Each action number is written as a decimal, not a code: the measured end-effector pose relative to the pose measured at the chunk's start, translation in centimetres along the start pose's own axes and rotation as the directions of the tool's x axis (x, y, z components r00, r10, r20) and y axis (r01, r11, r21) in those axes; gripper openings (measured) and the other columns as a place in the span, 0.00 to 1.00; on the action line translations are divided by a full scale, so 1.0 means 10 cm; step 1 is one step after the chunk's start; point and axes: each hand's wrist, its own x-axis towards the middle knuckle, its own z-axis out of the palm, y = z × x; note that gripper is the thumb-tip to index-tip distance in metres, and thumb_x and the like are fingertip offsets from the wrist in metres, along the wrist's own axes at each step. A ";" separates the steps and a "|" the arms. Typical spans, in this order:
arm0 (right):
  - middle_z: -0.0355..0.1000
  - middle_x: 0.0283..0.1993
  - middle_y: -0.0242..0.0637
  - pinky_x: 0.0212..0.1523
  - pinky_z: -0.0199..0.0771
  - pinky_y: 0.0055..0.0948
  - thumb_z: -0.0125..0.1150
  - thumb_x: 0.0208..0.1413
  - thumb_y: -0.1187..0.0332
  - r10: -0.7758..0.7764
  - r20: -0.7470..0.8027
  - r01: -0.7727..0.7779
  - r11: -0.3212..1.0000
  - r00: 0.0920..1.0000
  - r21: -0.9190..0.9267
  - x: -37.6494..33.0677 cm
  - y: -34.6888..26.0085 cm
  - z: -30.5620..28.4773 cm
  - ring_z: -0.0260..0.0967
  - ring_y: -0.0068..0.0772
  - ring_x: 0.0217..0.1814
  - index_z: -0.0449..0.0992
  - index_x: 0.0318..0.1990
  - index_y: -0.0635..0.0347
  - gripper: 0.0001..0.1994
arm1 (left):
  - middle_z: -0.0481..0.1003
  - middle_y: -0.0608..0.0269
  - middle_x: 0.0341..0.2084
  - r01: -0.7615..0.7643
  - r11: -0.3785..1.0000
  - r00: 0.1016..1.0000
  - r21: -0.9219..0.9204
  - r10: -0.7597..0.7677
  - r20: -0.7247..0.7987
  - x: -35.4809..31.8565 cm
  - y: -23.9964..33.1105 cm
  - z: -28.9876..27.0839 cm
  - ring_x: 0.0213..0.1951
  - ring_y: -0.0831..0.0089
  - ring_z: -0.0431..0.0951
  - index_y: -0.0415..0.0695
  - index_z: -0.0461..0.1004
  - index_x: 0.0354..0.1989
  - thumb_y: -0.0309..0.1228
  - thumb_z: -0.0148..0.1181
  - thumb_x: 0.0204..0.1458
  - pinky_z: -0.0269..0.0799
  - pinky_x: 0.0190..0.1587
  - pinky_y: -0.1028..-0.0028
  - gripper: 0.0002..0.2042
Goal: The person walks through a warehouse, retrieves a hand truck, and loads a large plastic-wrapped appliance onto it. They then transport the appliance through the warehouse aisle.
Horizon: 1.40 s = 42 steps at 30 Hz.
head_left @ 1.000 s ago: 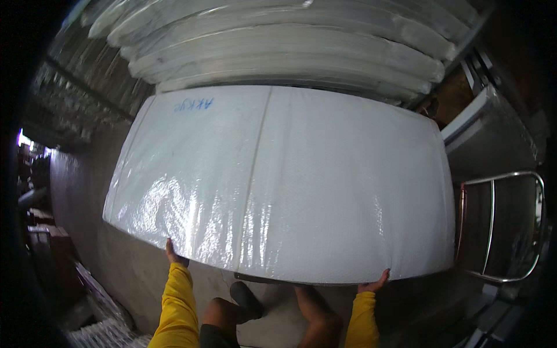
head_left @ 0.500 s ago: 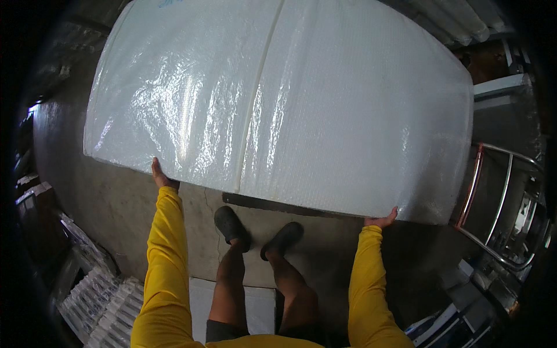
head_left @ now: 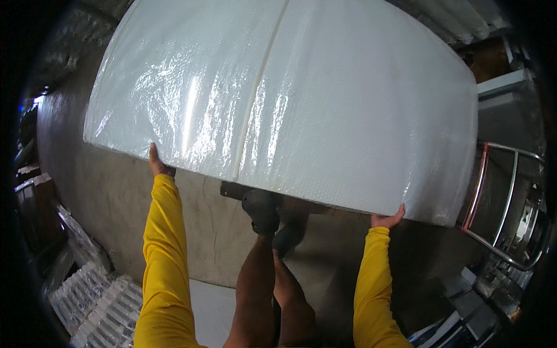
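Note:
A large white panel-like item (head_left: 348, 104), wrapped in shiny bubble wrap, fills the upper middle of the head view. My left hand (head_left: 159, 162) grips its near edge toward the left, thumb on top and fingers hidden beneath. Farther right, my right hand (head_left: 389, 218) holds the same edge in the same way, thumb up. A pale seam runs across the wrapping between my hands. What supports the item's far side is out of sight. Under the near edge a dark flat bar (head_left: 232, 190) shows by my shoe.
My feet in dark clogs (head_left: 261, 211) stand on the concrete floor (head_left: 122, 191). A metal tube frame (head_left: 499, 232) with one reddish bar stands at the right. Plastic-wrapped slatted pieces (head_left: 96, 304) lie lower left. A white flat piece (head_left: 212, 307) lies behind my legs.
My left foot has stepped forward and right, up to the item's near edge. Both hands keep their hold, and the near edge sits slightly higher at the left.

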 end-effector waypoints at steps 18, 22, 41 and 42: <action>0.72 0.48 0.30 0.55 0.66 0.36 0.68 0.42 0.54 0.041 0.176 -0.055 0.996 0.984 0.076 -0.18 -0.48 -0.07 0.67 0.35 0.51 0.73 0.45 0.51 0.22 | 0.69 0.59 0.55 0.177 0.983 0.971 0.041 -0.182 0.158 -0.05 0.35 -0.04 0.55 0.61 0.69 0.43 0.65 0.59 0.50 0.55 0.55 0.62 0.59 0.59 0.29; 0.72 0.48 0.31 0.54 0.66 0.39 0.67 0.42 0.52 0.044 0.173 -0.048 0.999 0.984 0.022 -0.07 -0.43 -0.11 0.66 0.37 0.51 0.72 0.47 0.53 0.25 | 0.70 0.60 0.55 0.062 0.990 0.998 0.126 -0.064 0.011 -0.31 0.26 0.03 0.55 0.61 0.69 0.41 0.65 0.59 0.50 0.57 0.55 0.61 0.60 0.59 0.30; 0.67 0.57 0.32 0.58 0.62 0.40 0.63 0.48 0.43 0.039 0.064 -0.029 0.989 0.997 -0.148 0.25 -0.20 -0.04 0.63 0.38 0.58 0.66 0.59 0.48 0.33 | 0.65 0.59 0.59 0.243 0.765 0.946 0.596 -0.051 -0.321 -0.47 0.34 0.00 0.60 0.53 0.63 0.41 0.62 0.62 0.45 0.66 0.46 0.56 0.62 0.59 0.36; 0.65 0.59 0.32 0.59 0.60 0.43 0.63 0.48 0.42 0.088 0.054 -0.076 0.977 0.995 -0.200 0.23 -0.18 -0.10 0.62 0.39 0.59 0.65 0.60 0.49 0.35 | 0.66 0.56 0.58 0.047 0.535 0.923 0.843 0.300 -0.242 -0.49 0.36 0.04 0.59 0.53 0.64 0.40 0.63 0.60 0.42 0.66 0.46 0.57 0.62 0.60 0.34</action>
